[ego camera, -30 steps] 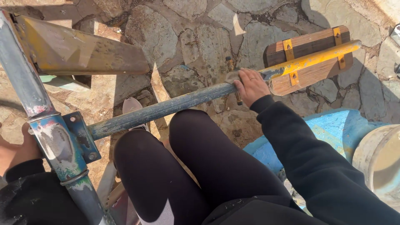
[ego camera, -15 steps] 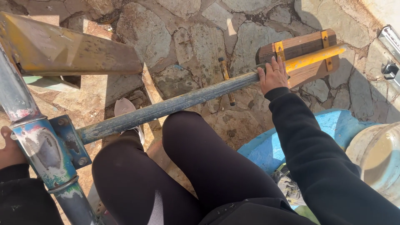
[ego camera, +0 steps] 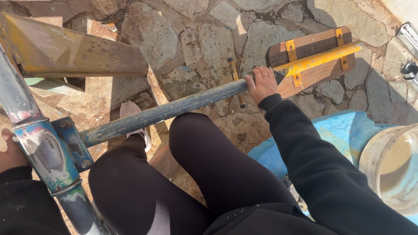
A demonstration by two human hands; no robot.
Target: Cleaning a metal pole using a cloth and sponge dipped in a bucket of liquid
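Observation:
My right hand (ego camera: 262,82) grips the far end of a long grey-blue metal bar (ego camera: 174,109) that slopes from lower left to upper right above my knees. Just past that hand a wooden block with yellow straps (ego camera: 313,61) is fixed to the bar's yellow end. My left hand (ego camera: 9,152) rests against a worn blue and silver upright pole (ego camera: 41,152), where a blue clamp (ego camera: 74,143) joins the bar to it. My legs in black trousers (ego camera: 187,174) sit under the bar.
Rough stone paving (ego camera: 196,39) lies below. A rusty yellow metal plate (ego camera: 69,52) sticks out at upper left. A blue tub (ego camera: 339,135) and a white bucket of muddy water (ego camera: 392,165) stand at right. A small yellow-handled tool (ego camera: 235,78) lies on the stones. A pale shoe (ego camera: 130,111) shows under the bar.
My right hand has stayed at the bar's end near the wooden block. The view has shifted a little between frames; the left hand stays at the pole.

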